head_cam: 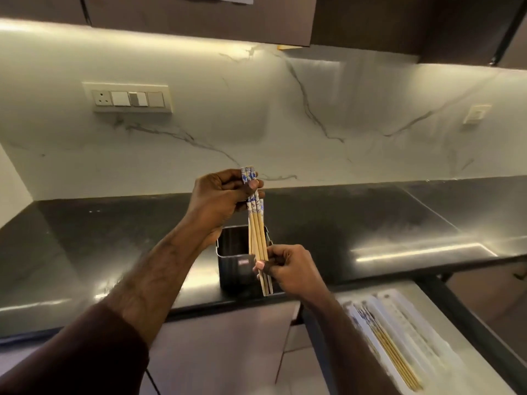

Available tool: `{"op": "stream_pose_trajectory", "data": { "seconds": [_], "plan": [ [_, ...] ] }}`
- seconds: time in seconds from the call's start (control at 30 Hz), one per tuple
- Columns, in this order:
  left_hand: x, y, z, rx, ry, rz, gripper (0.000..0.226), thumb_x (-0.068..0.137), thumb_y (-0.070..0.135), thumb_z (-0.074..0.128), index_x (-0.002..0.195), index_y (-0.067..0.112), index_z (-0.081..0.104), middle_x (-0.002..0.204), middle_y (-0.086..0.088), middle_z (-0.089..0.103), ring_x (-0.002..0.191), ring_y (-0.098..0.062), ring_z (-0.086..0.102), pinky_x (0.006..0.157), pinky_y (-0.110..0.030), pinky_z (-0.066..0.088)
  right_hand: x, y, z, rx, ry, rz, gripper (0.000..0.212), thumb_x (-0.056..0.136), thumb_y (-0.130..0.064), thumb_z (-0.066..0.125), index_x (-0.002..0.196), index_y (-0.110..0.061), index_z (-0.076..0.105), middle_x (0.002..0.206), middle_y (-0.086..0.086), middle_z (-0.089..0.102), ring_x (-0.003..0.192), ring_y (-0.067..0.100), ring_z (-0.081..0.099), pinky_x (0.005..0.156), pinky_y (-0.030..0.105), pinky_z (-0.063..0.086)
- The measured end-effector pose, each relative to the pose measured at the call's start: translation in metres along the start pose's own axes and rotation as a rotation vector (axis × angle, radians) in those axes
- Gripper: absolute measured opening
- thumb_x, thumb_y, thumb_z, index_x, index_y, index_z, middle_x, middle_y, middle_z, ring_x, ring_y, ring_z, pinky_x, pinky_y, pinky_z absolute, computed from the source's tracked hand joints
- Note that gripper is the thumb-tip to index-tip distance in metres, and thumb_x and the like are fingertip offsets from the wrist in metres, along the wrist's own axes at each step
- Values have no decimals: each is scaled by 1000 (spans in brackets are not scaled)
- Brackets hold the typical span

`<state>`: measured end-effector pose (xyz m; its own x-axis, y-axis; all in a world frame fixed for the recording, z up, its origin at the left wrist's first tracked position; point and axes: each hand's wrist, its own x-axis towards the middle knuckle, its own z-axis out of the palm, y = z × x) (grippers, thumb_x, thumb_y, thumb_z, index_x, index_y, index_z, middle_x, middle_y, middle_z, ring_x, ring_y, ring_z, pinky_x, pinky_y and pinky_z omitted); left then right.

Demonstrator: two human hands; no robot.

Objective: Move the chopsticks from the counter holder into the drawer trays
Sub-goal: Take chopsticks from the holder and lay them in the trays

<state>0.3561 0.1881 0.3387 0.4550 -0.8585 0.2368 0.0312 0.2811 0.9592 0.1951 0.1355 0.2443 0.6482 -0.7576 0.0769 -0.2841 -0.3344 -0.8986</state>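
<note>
Dark polished counter (370, 223) under a veined marble backsplash (313, 124). Your left hand (219, 201) is closed around the blue-and-white patterned tops of a bundle of chopsticks (258, 232); your right hand (288, 269) pinches the same bundle near its plain wooden tips. At least three sticks are countable; any behind them cannot be counted. The bundle hangs near-upright, lifted clear above one metal holder (236, 260) at the counter's front edge. One open drawer (445, 317) lies lower right, its white tray (399, 332) holding several chopsticks (396, 357) laid lengthwise, number unclear.
</note>
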Motion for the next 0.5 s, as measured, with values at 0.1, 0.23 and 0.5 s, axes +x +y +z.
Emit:
{"op": "stream_pose_trajectory", "data": {
  "seconds": [0.1, 0.23, 0.5],
  "plan": [
    [-30, -8, 22, -34, -19, -56, 21, 82, 6, 69, 103, 10, 70, 95, -10, 76, 87, -21, 74, 73, -31, 61, -43, 12, -10, -27, 28, 59, 23, 86, -18, 71, 108, -12, 71, 97, 0, 76, 87, 7, 72, 84, 30, 59],
    [-65, -12, 72, -27, -78, -116, 27, 83, 5, 68, 111, 4, 67, 97, -10, 76, 88, -21, 74, 77, -33, 60, -98, 27, -44, -90, 97, 130, 22, 86, -20, 71, 107, -13, 72, 94, -1, 75, 86, 10, 72, 82, 33, 60],
    [-102, -22, 201, -37, -177, -141, 25, 83, 6, 70, 107, 7, 69, 92, -7, 77, 86, -20, 74, 73, -30, 60, -178, 64, -149, -145, 200, 172, 19, 86, -19, 71, 102, -11, 74, 86, 1, 76, 74, 10, 73, 77, 25, 60]
  ]
}}
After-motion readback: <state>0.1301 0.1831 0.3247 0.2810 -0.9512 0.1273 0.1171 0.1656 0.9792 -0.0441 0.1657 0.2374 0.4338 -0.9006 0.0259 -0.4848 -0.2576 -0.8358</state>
